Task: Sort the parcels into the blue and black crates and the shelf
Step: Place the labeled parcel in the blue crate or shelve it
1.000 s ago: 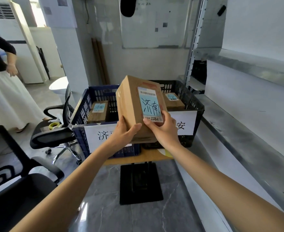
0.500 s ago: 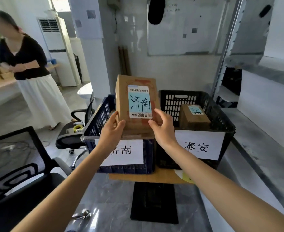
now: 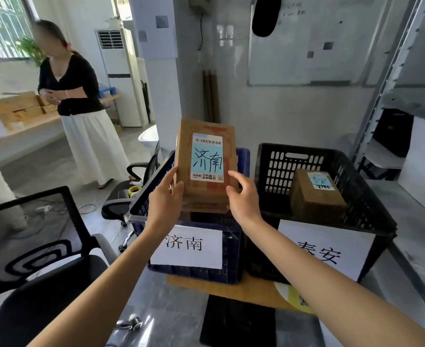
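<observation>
Holding the parcel (image 3: 206, 156) over the blue crate (image 3: 231, 249).
My left hand (image 3: 165, 199) pinched its edge; right hand (image 3: 245, 199) curved loosely alongside, contact unclear.

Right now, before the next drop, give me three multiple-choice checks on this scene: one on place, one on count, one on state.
1. Where is the held parcel? A) above the blue crate B) inside the black crate C) on the shelf
2. How many parcels lie in the black crate? A) none B) one C) three
3. How does the held parcel stand? A) lying flat B) upright, label toward the camera C) torn open
Answers: 1 A, it hangs over the blue crate; 2 B, a single box sits there; 3 B, its blue label faces us.
</observation>
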